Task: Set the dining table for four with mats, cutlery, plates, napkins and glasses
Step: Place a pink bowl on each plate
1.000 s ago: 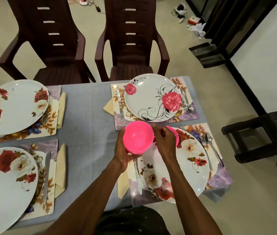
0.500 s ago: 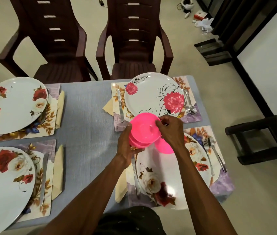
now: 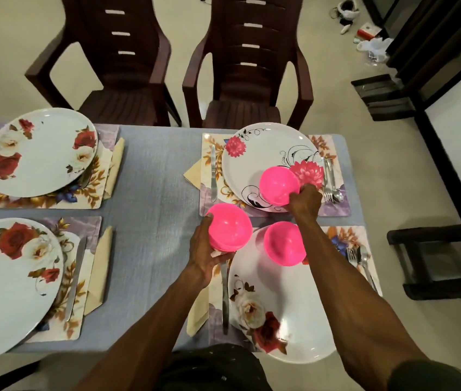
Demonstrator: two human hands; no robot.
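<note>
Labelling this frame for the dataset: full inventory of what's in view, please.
Plates: four, white with flowers, one on each mat.
Mats: four, floral, on the table.
Table: one, grey-blue cloth.
Bowls: pink; one on the near right plate, one over the far right plate, a stack in the left hand.
Knives: three visible, silver, left of plates.
Forks and spoons: silver, right of both right plates.
Napkins: four, cream, beside mats.
Chairs: two, dark brown, far side.
Stool: one, dark, right.
Left hand: grip on the stack.
Right hand: grip on the far bowl's rim.
</note>
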